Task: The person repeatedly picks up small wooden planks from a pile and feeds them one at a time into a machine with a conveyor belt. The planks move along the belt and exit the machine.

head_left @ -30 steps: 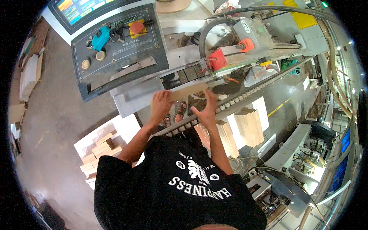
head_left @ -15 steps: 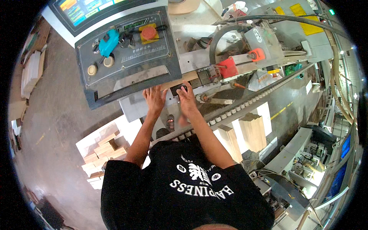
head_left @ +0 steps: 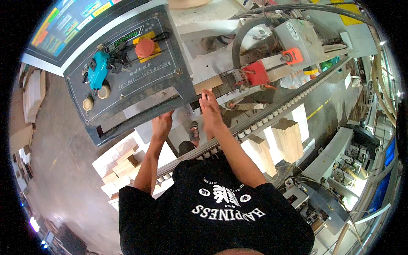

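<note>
A narrow wooden board (head_left: 208, 85) lies along the machine's feed track, with its left part hidden under the control panel. My right hand (head_left: 211, 111) is at its near edge, fingers stretched forward and close together, fingertips at the board. My left hand (head_left: 162, 126) reaches up to the panel's lower edge; its fingertips pass out of sight there, so what they touch is hidden. A dark chain track (head_left: 225, 88) continues right of the board toward a red block (head_left: 256, 73) on the machine.
The tilted control panel (head_left: 131, 80) carries a red stop button (head_left: 145, 48) and a teal object (head_left: 98, 70). A roller rail (head_left: 255, 126) runs diagonally beside me. Stacked wooden pieces (head_left: 123, 165) lie at lower left, more boards (head_left: 287, 138) at right. A black hose (head_left: 236, 42) arches over the machine.
My view has shifted, so the panel appears lower and further left. My left hand has moved down and left, its fingertips now behind the panel's edge. The right hand stays by the board, fingers straighter.
</note>
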Tool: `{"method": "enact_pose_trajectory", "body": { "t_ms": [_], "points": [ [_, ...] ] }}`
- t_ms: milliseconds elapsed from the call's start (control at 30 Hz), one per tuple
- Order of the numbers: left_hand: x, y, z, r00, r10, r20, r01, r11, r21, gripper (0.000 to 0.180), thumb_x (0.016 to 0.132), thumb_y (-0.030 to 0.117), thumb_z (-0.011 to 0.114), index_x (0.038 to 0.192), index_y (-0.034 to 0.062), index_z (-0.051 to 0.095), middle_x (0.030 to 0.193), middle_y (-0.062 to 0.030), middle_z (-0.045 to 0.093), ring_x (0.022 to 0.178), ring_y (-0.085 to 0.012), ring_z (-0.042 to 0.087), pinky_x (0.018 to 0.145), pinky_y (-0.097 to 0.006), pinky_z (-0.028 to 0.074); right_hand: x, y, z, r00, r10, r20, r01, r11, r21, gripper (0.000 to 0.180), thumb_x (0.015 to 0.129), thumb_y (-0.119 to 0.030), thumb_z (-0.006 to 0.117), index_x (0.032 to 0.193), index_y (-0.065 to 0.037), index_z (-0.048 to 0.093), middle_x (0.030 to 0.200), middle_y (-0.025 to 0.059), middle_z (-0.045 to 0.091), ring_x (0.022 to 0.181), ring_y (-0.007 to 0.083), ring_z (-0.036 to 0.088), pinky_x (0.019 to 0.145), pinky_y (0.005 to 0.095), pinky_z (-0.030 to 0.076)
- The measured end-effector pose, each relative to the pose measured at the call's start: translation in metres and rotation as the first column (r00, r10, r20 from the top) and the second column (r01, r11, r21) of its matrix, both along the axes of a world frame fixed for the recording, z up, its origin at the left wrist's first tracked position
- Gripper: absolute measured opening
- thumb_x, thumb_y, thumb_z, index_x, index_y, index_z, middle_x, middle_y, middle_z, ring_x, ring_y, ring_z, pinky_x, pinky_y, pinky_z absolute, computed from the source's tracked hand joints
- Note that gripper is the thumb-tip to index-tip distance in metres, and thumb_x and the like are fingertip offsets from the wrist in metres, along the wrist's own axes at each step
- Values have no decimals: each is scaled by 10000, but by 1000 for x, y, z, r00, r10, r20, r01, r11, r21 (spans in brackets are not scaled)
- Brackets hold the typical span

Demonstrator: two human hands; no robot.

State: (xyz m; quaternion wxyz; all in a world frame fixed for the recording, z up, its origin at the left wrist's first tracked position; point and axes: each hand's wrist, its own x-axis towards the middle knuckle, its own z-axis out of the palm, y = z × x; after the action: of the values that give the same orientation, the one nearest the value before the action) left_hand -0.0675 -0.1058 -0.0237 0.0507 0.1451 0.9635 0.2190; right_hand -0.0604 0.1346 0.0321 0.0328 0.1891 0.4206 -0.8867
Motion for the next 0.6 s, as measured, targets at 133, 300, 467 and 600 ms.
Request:
{"method": "enact_pose_trajectory", "body": {
  "t_ms": [133, 300, 467, 600],
  "points": [
    [-10, 22, -11, 997, -72, 34, 74, 995, -60, 411, 873, 86, 652, 1279, 110, 709, 1310, -185, 676, 1197, -386, 603, 1073, -505, 444, -2, 19, -10, 999, -33, 1, 33, 999, 35, 643, 959, -278, 769, 1532, -157, 503, 1812, 133, -63, 1677, 265, -14, 1344, 413, 92],
    [-22, 56, -25, 976, -125, -178, 122, 992, -29, 654, 913, -42, 576, 1476, 286, 630, 1502, -60, 639, 1316, -356, 633, 1095, -515, 502, -10, 54, -14, 989, -85, -125, 68, 989, -134, 614, 1032, -359, 710, 1544, -106, 485, 1814, 105, -26, 1676, 251, -15, 1349, 419, 63],
    [-28, 92, -9, 977, -154, -146, 160, 987, 28, 723, 892, -102, 557, 1522, 253, 583, 1624, 29, 538, 1349, -326, 624, 1070, -484, 542, -11, 85, -35, 992, -14, -126, 24, 997, 80, 725, 1099, -400, 583, 1661, -47, 293, 1810, 88, 50, 1673, 236, 8, 1363, 415, 83],
    [-39, 118, -1, 979, -162, -121, 180, 971, 156, 658, 931, -2, 556, 1536, 255, 572, 1626, 44, 529, 1333, -290, 605, 1098, -534, 471, -22, 88, -23, 987, -92, -134, 106, 989, 103, 752, 1129, -418, 515, 1688, -23, 203, 1801, 90, 127, 1671, 229, 20, 1362, 426, 98]
  ]
}}
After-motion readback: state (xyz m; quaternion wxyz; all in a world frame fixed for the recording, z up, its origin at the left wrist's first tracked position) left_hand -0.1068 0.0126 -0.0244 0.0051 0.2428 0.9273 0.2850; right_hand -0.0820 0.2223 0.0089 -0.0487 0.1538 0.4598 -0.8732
